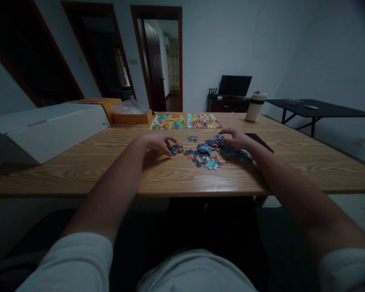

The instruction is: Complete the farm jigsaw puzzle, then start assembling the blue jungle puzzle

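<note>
My left hand [158, 142] rests low over the table, fingers curved and apart, with its fingertips beside a small group of dark blue jigsaw puzzle pieces [177, 149]. Whether it touches them I cannot tell. Over the right side of a loose heap of jigsaw puzzle pieces [211, 162] is my right hand [235, 139], its fingers spread and its index finger stretched out above a blue piece [219, 138]. Part of the heap is hidden under this hand. One single piece [192, 138] lies apart, between the two hands and a little farther back.
Two colourful picture sheets [168, 121] lie side by side behind the pieces. A long white box [54, 129] and an orange box [134, 118] with clear plastic stand left. A dark flat object [259, 142] lies behind my right wrist; a lidded cup [256, 106] stands back right on the table [182, 178].
</note>
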Demonstrator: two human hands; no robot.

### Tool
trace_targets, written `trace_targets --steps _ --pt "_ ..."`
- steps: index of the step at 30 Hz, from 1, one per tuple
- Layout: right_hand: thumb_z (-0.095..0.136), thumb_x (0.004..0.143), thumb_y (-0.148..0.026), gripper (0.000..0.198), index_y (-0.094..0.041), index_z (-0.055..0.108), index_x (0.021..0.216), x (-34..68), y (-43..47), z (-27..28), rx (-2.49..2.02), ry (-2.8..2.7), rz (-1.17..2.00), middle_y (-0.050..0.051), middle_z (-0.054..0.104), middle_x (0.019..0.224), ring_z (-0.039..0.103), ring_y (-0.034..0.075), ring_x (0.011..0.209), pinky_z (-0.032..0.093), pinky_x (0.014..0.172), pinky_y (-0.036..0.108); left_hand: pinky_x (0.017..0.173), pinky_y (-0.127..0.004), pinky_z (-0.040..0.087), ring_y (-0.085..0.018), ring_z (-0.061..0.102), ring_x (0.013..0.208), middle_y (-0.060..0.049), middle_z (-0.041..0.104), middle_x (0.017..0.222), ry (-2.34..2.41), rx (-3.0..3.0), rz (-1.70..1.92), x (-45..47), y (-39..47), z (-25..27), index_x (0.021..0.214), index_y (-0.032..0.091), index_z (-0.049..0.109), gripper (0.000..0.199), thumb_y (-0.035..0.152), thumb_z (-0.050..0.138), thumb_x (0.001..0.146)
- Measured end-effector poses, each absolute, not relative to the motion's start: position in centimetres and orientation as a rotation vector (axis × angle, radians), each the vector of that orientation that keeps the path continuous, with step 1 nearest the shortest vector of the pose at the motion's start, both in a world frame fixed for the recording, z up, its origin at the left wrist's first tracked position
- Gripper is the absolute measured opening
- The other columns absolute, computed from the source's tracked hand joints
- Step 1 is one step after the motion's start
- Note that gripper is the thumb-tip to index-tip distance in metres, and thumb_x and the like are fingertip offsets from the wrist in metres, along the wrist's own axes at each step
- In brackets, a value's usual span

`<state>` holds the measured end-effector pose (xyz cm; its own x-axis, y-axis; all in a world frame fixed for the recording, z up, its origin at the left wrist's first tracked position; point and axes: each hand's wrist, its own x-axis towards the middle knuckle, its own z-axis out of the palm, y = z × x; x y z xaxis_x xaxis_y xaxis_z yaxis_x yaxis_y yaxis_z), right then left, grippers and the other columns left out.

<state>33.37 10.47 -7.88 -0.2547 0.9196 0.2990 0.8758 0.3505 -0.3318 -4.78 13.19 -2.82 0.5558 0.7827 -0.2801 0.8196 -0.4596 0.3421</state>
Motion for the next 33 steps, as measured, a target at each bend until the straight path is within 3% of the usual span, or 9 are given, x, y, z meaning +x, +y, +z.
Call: trace_targets --steps 5,9,14,20,24,28,33 --pt "0.063 0.082 -0.04 0.055 -0.021 0.06 0.133 32.7 10.4 -8.1 -1.606 -2.287 0.244 0.009 0.063 0.131 0.06 0.026 0.117 0.046 0.1 0.038 0.07 -0.026 0.043 -0.02 0.063 0.086 -0.003 0.069 0.112 1.311 2.447 -0.12 -4.2 13.3 -3.7 0.128 0.03 0.063 0.063 0.043 0.074 0.067" --pt "0.065 0.08 -0.038 0.056 -0.02 0.06 0.133 32.2 10.5 -8.5 -1.596 -2.273 0.301 0.008 0.066 0.126 0.064 0.024 0.111 0.049 0.096 0.035 0.067 -0.026 0.041 -0.019 0.061 0.08 -0.003 0.071 0.101 1.31 2.492 -0.066 -3.6 13.4 -4.3 0.126 0.028 0.064 0.056 0.043 0.069 0.073" --pt "0.067 0.079 -0.04 0.056 -0.02 0.061 0.131 32.1 10.4 -8.3 -1.577 -2.242 0.245 0.008 0.071 0.111 0.067 0.024 0.097 0.052 0.088 0.036 0.073 -0.029 0.043 -0.021 0.06 0.085 -0.006 0.071 0.107 1.284 2.501 0.037 -2.9 13.1 -4.5 0.125 0.023 0.065 0.051 0.04 0.068 0.077" --pt "0.071 0.076 -0.048 0.063 -0.02 0.059 0.131 31.7 10.1 -7.8 -1.478 -2.169 0.036 0.01 0.067 0.119 0.063 0.026 0.106 0.049 0.094 0.04 0.08 -0.031 0.045 -0.022 0.061 0.092 -0.006 0.07 0.111 1.314 2.573 0.224 -1.8 12.7 -4.7 0.122 0.025 0.067 0.045 0.041 0.068 0.08" --pt "0.072 0.077 -0.049 0.059 -0.022 0.062 0.128 31.5 10.0 -7.6 -1.453 -2.121 0.007 0.009 0.068 0.117 0.064 0.026 0.103 0.05 0.091 0.039 0.081 -0.032 0.047 -0.021 0.062 0.09 -0.006 0.07 0.106 1.308 2.566 0.363 -2.1 13.2 -4.6 0.122 0.021 0.066 0.045 0.034 0.072 0.079" --pt "0.071 0.078 -0.048 0.058 -0.021 0.063 0.128 31.2 10.0 -7.4 -1.416 -2.108 -0.043 0.011 0.065 0.12 0.065 0.025 0.101 0.051 0.088 0.038 0.079 -0.028 0.048 -0.018 0.063 0.089 -0.006 0.068 0.114 1.315 2.519 0.472 -3.4 13.8 -3.1 0.126 0.021 0.062 0.048 0.029 0.073 0.08" --pt "0.068 0.082 -0.044 0.044 -0.021 0.067 0.119 29.5 8.8 -5.9 -1.343 -2.145 0.022 0.008 0.069 0.102 0.065 0.022 0.09 0.051 0.084 0.036 0.082 -0.027 0.045 -0.019 0.062 0.095 -0.006 0.069 0.114 1.443 2.531 0.439 -5.7 14.3 -0.2 0.123 0.019 0.064 0.046 0.028 0.072 0.078"
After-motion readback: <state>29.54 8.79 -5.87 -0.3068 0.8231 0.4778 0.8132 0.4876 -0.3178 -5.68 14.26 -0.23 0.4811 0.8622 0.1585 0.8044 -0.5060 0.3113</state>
